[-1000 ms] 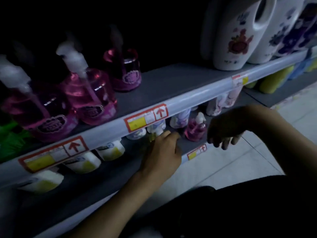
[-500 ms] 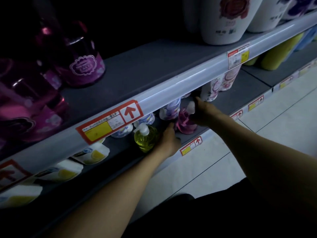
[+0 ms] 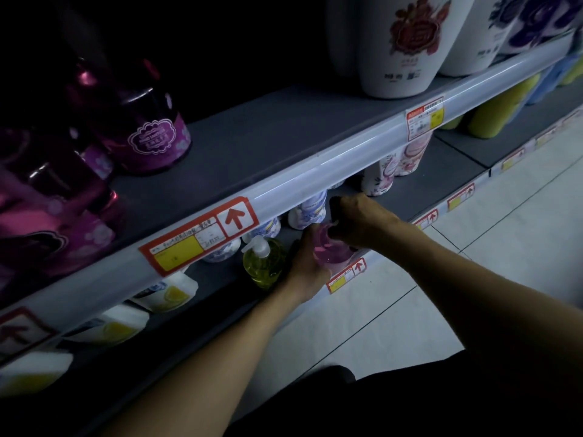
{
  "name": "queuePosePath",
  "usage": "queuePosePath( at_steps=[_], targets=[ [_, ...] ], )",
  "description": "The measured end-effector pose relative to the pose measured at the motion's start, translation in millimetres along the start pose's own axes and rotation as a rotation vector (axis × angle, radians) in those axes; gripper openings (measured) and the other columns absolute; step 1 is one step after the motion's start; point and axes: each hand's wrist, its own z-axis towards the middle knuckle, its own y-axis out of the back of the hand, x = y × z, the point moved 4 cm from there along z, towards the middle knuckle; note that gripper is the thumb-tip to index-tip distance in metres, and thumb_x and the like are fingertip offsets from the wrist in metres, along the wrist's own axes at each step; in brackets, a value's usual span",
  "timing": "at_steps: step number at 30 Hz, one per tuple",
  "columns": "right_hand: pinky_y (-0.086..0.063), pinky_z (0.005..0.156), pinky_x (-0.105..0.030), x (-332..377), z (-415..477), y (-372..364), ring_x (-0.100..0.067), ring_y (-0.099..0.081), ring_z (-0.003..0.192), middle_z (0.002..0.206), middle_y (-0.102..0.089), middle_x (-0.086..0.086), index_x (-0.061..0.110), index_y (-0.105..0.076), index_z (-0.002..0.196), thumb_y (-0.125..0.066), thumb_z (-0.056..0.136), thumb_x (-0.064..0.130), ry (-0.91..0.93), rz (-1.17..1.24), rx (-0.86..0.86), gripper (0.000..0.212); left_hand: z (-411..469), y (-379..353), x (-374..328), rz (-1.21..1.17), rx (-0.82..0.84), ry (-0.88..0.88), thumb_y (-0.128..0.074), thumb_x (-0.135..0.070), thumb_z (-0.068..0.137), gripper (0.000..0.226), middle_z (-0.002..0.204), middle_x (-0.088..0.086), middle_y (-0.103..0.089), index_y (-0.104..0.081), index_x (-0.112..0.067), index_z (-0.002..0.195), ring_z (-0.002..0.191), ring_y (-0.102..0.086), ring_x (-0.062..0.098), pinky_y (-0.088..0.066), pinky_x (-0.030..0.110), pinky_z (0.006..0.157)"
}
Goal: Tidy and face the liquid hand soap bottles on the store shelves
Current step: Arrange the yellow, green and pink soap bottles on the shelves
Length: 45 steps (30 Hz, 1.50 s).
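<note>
On the lower shelf, at its front edge, both hands hold the pink bottle. The left hand wraps the bottle's left side, its grip clamped round the body. The right hand comes from above and the right, its grip curled over the bottle's top, which hides the pump. I cannot tell whether the bottle's base rests on the shelf.

Just left of the left hand stands a yellow bottle, upright, with its white pump pointing left. Behind these two, deeper in, is a row of blue-and-white bottles, and farther right stand floral bottles. Lemon pouches lie along the left part of the shelf. A small tag sits on the front edge below the pink bottle.

The upper shelf carries magenta bottles at its left end and white jugs at its right, with bare grey board between. Its front rail bears a red-and-yellow tag with an arrow pointing up. Green bottles show at the far right of the lower shelf. Pale tiled floor lies below. The light is dim.
</note>
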Motion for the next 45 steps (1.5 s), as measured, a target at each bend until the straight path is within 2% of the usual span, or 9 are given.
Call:
queuePosePath(
  at_steps=[3,12,16,19,23,33,37,40,45],
  targets=[
    [-0.033,0.058,-0.030,27,-29,27,-0.027,-0.048,0.069,0.069,-0.052,-0.012,0.005,-0.055,0.077,-0.065,0.080,0.021,0.070,-0.057,-0.016,0.019,-27,9,-1,-0.089,0.033,-0.024,-0.075,-0.020,0.055,0.078,0.115,-0.021,-0.057,-0.042,-0.053,0.118,0.111,-0.057,0.008,-0.050,0.024,0.089],
    [-0.033,0.037,-0.020,85,-108,88,-0.011,-0.042,0.038,0.048,-0.055,-0.001,0.004,-0.065,0.071,-0.072,0.077,0.017,0.147,0.429,0.082,0.017,-123,50,-43,-0.306,0.186,-0.078,-0.088,-0.001,0.059,0.084,0.121,-0.010,-0.064,-0.047,-0.025,0.128,0.112,-0.060,0.006,-0.050,0.021,0.087],
    [-0.034,0.043,-0.022,114,-121,119,-0.015,-0.043,0.049,0.065,-0.053,-0.010,-0.002,-0.066,0.089,-0.063,0.090,0.022,0.182,0.756,0.087,0.024,-155,86,-83,-0.417,0.164,-0.116,-0.077,0.009,0.069,0.057,0.103,-0.013,-0.073,-0.059,-0.024,0.112,0.098,-0.067,0.005,-0.054,0.020,0.076],
    [-0.050,0.066,-0.027,118,-128,136,-0.018,-0.061,0.073,0.088,-0.066,-0.008,0.014,-0.067,0.109,-0.064,0.088,0.015,0.275,0.871,0.067,0.021,-170,106,-94,-0.524,0.106,-0.128,-0.079,-0.015,0.067,0.052,0.113,0.002,-0.071,-0.064,-0.026,0.116,0.106,-0.066,0.021,-0.056,0.046,0.083],
    [-0.049,0.097,-0.042,120,-132,132,-0.025,-0.064,0.113,0.120,-0.069,-0.008,0.022,-0.062,0.123,-0.066,0.084,0.017,0.356,0.904,0.341,0.039,-179,133,-110,-0.689,0.093,-0.164,-0.081,-0.021,0.061,0.056,0.118,0.004,-0.068,-0.067,-0.033,0.114,0.112,-0.062,0.024,-0.051,0.047,0.091],
    [-0.052,0.090,-0.039,137,-131,128,-0.024,-0.065,0.099,0.110,-0.070,-0.014,0.014,-0.066,0.114,-0.072,0.079,0.037,0.395,1.060,0.246,0.043,-176,163,-132,-0.863,-0.087,-0.214,-0.095,-0.036,0.041,0.098,0.117,0.010,-0.067,-0.049,-0.019,0.125,0.109,-0.065,0.024,-0.055,0.030,0.077],
    [-0.053,0.082,-0.028,145,-130,130,-0.022,-0.062,0.090,0.093,-0.066,-0.009,0.009,-0.066,0.108,-0.067,0.085,0.017,0.418,1.190,0.224,0.025,-174,173,-133,-1.158,-0.094,-0.127,-0.094,-0.038,0.041,0.067,0.106,0.013,-0.067,-0.072,-0.012,0.099,0.082,-0.062,0.023,-0.051,0.023,0.057],
    [-0.052,0.094,-0.042,148,-127,129,-0.031,-0.061,0.102,0.108,-0.061,-0.018,0.008,-0.055,0.126,-0.070,0.079,-0.001,0.479,1.223,0.277,0.050,-177,179,-137,-1.298,-0.021,-0.084,-0.072,-0.044,0.071,0.042,0.096,0.018,-0.064,-0.075,-0.008,0.093,0.062,-0.048,0.015,-0.042,0.019,0.043],
    [-0.053,0.092,-0.042,155,-127,132,-0.035,-0.063,0.108,0.121,-0.061,-0.029,0.006,-0.054,0.130,-0.077,0.072,0.009,0.566,1.191,0.253,0.062,-179,178,-144,-1.286,0.181,-0.164,-0.053,-0.053,0.082,0.051,0.089,0.012,-0.061,-0.068,-0.007,0.099,0.053,-0.045,0.015,-0.037,0.017,0.040]
  ],
)
